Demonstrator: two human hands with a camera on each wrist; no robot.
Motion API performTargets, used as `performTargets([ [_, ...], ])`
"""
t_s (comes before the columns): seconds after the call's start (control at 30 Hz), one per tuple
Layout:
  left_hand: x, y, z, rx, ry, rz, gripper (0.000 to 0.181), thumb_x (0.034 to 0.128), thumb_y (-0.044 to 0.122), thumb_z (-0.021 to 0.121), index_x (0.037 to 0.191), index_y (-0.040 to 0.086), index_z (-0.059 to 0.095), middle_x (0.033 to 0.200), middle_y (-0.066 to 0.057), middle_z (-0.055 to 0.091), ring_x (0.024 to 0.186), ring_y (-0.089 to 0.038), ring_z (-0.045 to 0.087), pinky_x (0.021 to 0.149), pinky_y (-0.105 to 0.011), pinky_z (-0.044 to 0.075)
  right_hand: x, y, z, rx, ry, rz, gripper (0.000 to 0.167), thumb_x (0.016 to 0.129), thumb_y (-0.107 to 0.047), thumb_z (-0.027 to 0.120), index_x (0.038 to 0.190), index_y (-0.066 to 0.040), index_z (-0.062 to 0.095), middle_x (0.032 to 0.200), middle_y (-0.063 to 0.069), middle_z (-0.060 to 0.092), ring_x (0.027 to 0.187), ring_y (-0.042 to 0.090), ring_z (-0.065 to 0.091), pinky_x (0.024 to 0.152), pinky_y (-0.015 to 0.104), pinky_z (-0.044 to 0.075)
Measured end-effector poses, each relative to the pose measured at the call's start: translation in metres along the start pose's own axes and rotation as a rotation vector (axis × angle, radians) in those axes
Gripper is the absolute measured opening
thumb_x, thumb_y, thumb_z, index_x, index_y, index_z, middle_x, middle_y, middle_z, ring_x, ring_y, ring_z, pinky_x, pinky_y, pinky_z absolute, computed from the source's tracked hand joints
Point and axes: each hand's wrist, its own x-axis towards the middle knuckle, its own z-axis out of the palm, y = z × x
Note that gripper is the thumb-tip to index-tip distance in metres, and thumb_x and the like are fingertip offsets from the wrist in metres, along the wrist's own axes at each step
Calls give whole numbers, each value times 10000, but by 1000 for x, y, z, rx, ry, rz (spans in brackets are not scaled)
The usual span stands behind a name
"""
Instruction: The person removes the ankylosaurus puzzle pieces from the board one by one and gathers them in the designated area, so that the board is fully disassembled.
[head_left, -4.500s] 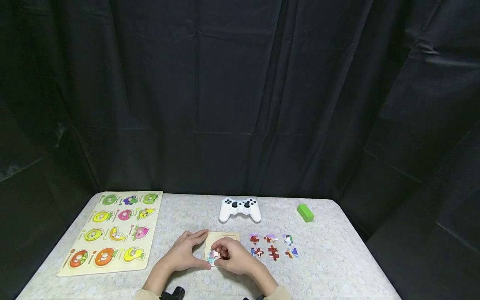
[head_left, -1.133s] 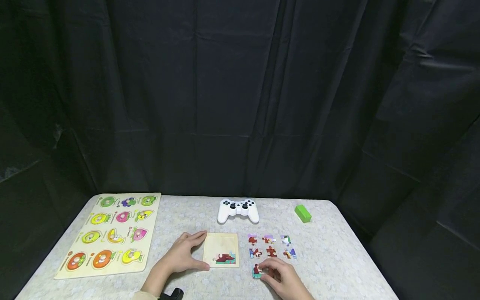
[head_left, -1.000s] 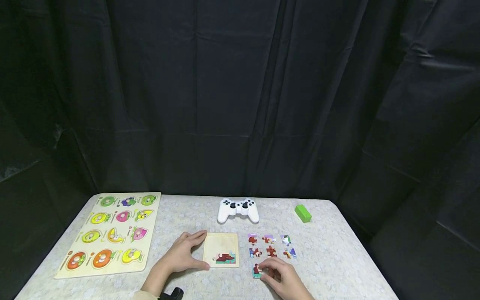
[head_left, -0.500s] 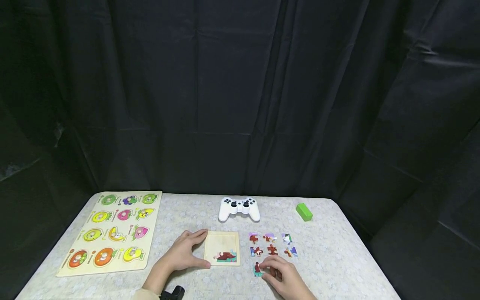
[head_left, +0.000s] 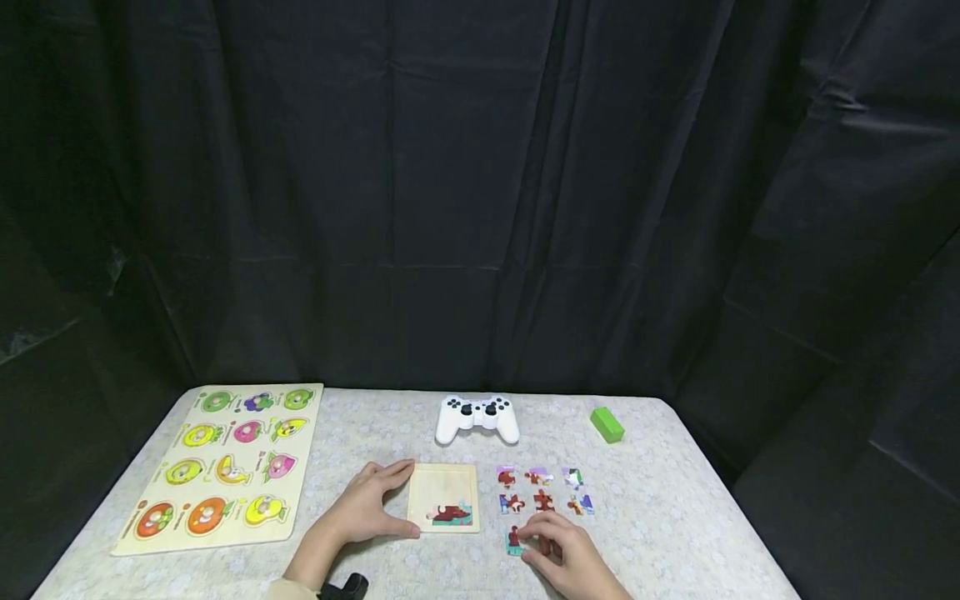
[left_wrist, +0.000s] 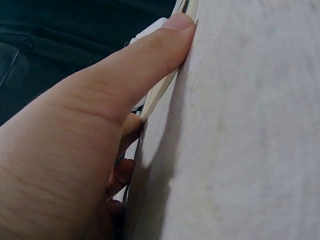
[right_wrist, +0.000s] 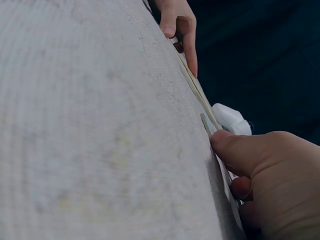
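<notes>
My left hand [head_left: 371, 504] lies along the left side of a small square wooden puzzle tray [head_left: 442, 479], its thumb at the near corner and its index finger at the far corner. Dark red and teal jigsaw pieces [head_left: 452, 514] sit in the tray's lower right part. To the right of the tray, my right hand [head_left: 562, 554] pinches a teal and dark red jigsaw piece [head_left: 513, 540] at table level. In the right wrist view the thumb touches that piece's edge [right_wrist: 206, 124], and the fingers behind are partly hidden.
Several loose jigsaw pieces [head_left: 543, 501] lie in two rows beyond my right hand. A white game controller [head_left: 477, 419] and a green block [head_left: 607, 425] are farther back. On the left lies a fruit puzzle board [head_left: 255, 492]. A black curtain [head_left: 450, 208] hangs behind the table.
Since the oldest frame my right hand has moved from inside the tray rightward to the piece on the table. Over the last second both hands have hardly moved.
</notes>
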Motion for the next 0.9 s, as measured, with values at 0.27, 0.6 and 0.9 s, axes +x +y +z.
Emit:
performTargets([
  [0.27,-2,0,0,19,6,7,1089,656,577,969,1534,71,570,1601,-37,544,1123,-178,502,1032,-508,465,1,-2,0,13,21,12,173,938,-213,827,1097,-169,774,1029,-37,669,750,5,513,604,204,447],
  [0.6,0,1,-1,-16,-23,4,1090,673,569,966,1547,67,550,1621,-53,518,1146,-188,491,1048,-540,451,4,-8,-6,44,-15,45,192,951,-230,817,1121,-157,767,1050,5,693,747,16,545,591,215,472],
  [0.9,-1,2,-1,-18,-13,-12,1097,661,565,974,1549,77,552,1612,-46,529,1098,-161,484,1030,-514,464,17,-16,-18,-27,-22,17,198,951,-182,811,1125,-99,765,1066,31,702,745,-21,545,599,219,485],
])
